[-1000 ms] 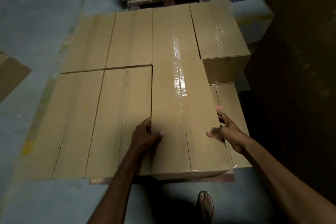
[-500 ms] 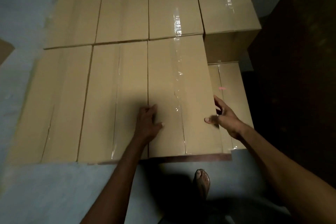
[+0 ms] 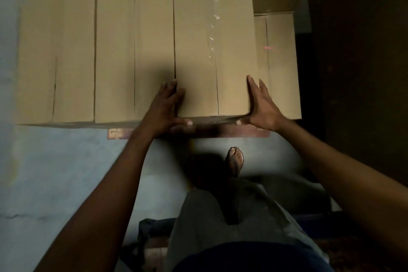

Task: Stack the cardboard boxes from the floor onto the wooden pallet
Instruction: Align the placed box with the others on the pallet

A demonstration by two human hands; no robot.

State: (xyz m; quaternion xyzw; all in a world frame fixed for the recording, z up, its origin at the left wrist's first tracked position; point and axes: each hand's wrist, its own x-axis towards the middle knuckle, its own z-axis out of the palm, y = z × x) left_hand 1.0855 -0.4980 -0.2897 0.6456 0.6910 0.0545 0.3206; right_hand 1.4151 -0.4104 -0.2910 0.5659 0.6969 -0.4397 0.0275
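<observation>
Left hand (image 3: 164, 108) presses the cardboard box's (image 3: 212, 51) near left corner, right hand (image 3: 262, 106) its right side. The fingers (image 3: 170, 90) are straight, clenched on nothing. The wooden pallet (image 3: 220, 133) edge shows below.

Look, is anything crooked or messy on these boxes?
Mostly neat. The clear tape along the top of the box between the left hand and right hand looks wrinkled and bubbled instead of flat. Nothing else looks crooked.

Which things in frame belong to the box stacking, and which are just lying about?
Job: taped cardboard box; left hand; right hand; neighbouring boxes; lower box; wooden pallet.
Lying about: dark bundle on the floor, unidentifiable.
</observation>
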